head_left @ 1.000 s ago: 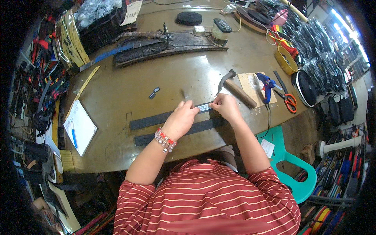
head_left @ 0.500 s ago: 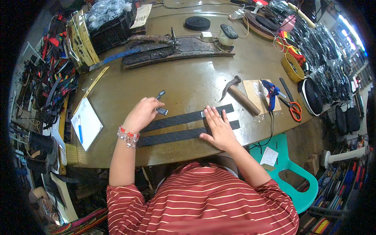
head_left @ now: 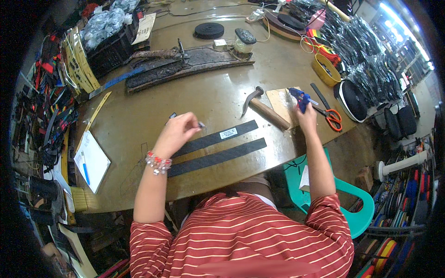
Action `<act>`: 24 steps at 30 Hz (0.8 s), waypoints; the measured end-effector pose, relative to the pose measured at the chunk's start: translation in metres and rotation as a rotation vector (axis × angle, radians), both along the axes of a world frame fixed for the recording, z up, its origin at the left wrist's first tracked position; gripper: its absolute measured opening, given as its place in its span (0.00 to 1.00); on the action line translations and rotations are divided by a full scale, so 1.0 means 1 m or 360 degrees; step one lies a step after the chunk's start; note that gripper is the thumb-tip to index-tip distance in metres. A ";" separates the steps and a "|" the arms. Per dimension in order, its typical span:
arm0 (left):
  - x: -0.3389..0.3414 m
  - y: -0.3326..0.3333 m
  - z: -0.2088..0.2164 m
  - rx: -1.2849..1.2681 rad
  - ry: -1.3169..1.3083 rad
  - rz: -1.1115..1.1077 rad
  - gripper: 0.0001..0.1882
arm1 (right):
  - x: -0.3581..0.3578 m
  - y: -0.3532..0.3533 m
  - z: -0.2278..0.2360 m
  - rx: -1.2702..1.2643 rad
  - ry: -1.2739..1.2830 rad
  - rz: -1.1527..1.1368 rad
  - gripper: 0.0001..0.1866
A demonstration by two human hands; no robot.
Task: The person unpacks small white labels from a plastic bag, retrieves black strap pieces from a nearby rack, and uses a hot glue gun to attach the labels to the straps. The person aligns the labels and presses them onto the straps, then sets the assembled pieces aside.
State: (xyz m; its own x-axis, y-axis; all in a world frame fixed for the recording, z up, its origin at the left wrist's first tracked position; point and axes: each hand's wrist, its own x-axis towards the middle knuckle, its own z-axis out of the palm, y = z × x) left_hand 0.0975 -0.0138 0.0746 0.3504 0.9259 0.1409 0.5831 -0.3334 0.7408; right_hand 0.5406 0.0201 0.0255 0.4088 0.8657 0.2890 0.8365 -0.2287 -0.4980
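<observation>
My left hand (head_left: 176, 132), with a beaded bracelet at its wrist, pinches a small dark label (head_left: 201, 125) above the table. Another small label (head_left: 173, 115) shows just beyond its knuckles. To the right, my right hand (head_left: 306, 121) is closed round the handle of a blue glue gun (head_left: 301, 97) over a light board. Two black webbing strips lie side by side in front of me. The far strip (head_left: 208, 140) bears a pale printed label (head_left: 228, 133) near its right end; the near strip (head_left: 218, 157) shows none. My left hand and wrist hide the strips' left ends.
A hammer (head_left: 269, 114) lies between the strips and the board (head_left: 279, 103). Orange-handled scissors (head_left: 333, 119) rest right of the glue gun. Notepad (head_left: 95, 162) and pen sit at left. Farther back are a long dark wooden block (head_left: 194, 62), a jar (head_left: 244, 41) and a webbing roll (head_left: 209, 31).
My right hand has left the strips, moved right and taken hold of the glue gun. The label on the far strip is now uncovered. The whole view has shifted somewhat.
</observation>
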 end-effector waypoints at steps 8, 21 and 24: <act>0.027 0.004 -0.025 -0.0146 -0.0672 0.0058 0.08 | -0.047 0.043 0.120 -0.0763 -0.0961 0.0353 0.22; 0.018 0.014 -0.044 -0.0296 -0.1238 0.0086 0.13 | -0.179 -0.070 0.062 0.0210 0.0169 0.1272 0.15; 0.019 0.012 -0.042 -0.0327 -0.1231 0.0069 0.13 | -0.182 -0.067 0.056 0.0222 0.0203 0.1252 0.15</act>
State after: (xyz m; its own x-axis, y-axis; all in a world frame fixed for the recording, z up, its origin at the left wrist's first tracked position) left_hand 0.1162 -0.0021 0.0324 0.1863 0.9703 0.1543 -0.1116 -0.1351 0.9845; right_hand 0.3590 -0.0467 0.0817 -0.2682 0.8728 0.4078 0.6612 0.4746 -0.5810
